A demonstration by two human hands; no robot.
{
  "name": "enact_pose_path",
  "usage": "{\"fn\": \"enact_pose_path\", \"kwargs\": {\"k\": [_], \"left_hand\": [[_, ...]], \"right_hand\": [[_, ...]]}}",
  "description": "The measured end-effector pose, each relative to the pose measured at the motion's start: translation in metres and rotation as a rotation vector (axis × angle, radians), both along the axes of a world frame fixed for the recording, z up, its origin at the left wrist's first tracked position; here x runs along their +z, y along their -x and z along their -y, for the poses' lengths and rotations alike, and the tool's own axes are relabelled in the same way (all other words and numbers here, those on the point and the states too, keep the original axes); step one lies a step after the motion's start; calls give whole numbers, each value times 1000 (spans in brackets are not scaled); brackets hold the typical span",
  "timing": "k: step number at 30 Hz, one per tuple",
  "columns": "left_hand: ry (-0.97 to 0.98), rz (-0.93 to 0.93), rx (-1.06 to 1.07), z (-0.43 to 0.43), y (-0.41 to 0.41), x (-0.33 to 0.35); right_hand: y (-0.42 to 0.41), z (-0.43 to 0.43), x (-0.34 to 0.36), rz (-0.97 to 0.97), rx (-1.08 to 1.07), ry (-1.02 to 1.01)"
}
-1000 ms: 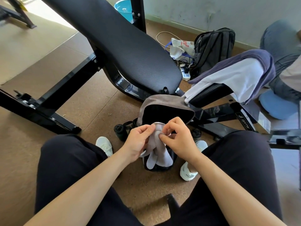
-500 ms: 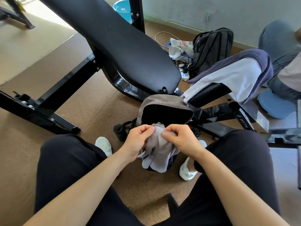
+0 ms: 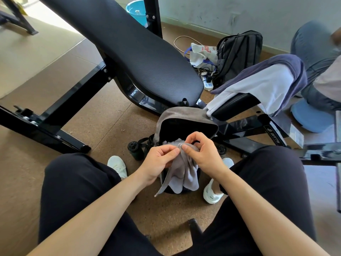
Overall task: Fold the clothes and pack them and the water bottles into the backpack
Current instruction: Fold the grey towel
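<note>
A grey backpack (image 3: 177, 115) stands open on the floor between my feet, its flap thrown back. A pale grey garment (image 3: 184, 174) hangs over its front rim, with part of it inside the opening. My left hand (image 3: 158, 159) and my right hand (image 3: 201, 154) pinch the garment's top edge side by side, thumbs nearly touching. A dark water bottle (image 3: 135, 149) sits in the backpack's left side pocket. A white garment (image 3: 262, 85) and a purple garment (image 3: 287, 63) lie draped over the bench seat at the right.
A black padded weight bench (image 3: 129, 48) slants across the upper left, its steel frame (image 3: 46, 117) on the floor. A black backpack (image 3: 238, 50), a plastic bag (image 3: 201, 54) and a power strip lie near the wall. Another person's legs (image 3: 313, 52) are at the far right.
Both hands have shifted slightly up toward the backpack's mouth and closer together, still pinching the grey garment. The cloth hangs a little longer over the front.
</note>
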State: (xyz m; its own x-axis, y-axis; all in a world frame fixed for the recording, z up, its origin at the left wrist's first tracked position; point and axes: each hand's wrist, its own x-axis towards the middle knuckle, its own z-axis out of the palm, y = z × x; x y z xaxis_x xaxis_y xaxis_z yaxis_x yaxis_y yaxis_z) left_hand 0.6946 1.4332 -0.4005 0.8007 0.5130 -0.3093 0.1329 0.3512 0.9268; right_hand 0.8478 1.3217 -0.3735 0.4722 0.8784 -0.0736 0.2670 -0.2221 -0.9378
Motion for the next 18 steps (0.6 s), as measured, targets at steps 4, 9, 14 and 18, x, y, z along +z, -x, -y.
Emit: {"fn": "enact_pose_path", "kwargs": {"k": [4,9,14,18], "left_hand": [[-128,13,-10,-5,1,-2],[-366,-19,-67,-3,1,-5],[-611,-45,-78,-3,1,-8],[-572,-41,-136,-1,0,-10]], "right_hand": [[-4,-2,4,-51,95,93],[-10,0,6,41,65,109],[-8,0,6,33,34,59],[-8,2,6,34,27,40]]}}
